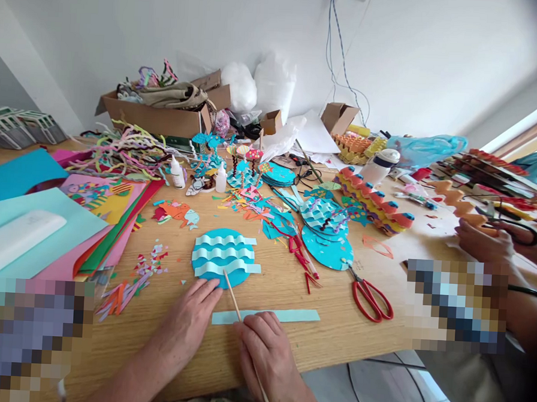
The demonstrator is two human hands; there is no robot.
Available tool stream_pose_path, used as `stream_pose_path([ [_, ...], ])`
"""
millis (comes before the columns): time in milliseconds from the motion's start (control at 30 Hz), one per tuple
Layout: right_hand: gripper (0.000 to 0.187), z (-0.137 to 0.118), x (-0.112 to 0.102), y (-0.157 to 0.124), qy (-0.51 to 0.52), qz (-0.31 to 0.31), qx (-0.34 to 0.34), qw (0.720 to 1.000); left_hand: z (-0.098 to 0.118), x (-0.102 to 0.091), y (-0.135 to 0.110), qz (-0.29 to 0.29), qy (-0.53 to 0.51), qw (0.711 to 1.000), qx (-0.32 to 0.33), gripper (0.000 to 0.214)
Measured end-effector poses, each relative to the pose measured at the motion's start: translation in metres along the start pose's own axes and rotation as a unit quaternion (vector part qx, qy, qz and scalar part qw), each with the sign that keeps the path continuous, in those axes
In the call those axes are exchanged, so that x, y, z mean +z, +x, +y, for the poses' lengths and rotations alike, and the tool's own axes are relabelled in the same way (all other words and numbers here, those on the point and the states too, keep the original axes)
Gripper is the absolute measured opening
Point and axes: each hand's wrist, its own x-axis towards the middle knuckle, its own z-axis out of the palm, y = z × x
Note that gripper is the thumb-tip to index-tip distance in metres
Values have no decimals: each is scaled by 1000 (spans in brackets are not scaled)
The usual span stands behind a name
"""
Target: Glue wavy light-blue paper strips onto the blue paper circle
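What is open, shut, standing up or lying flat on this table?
Box: open, stuffed full.
Red scissors: shut, lying flat.
Glue bottle: upright, capped.
Paper strip: flat, touched by right hand.
Stick: tilted, held in right hand.
Left hand: open, flat on table.

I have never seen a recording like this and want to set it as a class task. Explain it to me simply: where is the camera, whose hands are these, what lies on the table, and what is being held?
There is no machine here. The camera sits on a person's head and looks down at their own two hands. The left hand lies open on the table, beside a blue paper disc with wavy strips. The right hand grips a thin wooden stick over a pale blue strip. Around them lie red scissors, glue bottles and coloured paper sheets. The second person's hands are at the right.
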Motion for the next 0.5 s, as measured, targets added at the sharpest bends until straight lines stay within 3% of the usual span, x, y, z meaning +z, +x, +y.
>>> stream_pose_path([
  [500, 27, -3, -2, -1, 3, 7, 6, 1000, 1, 1, -1, 0, 20, 1000, -3, 48],
])
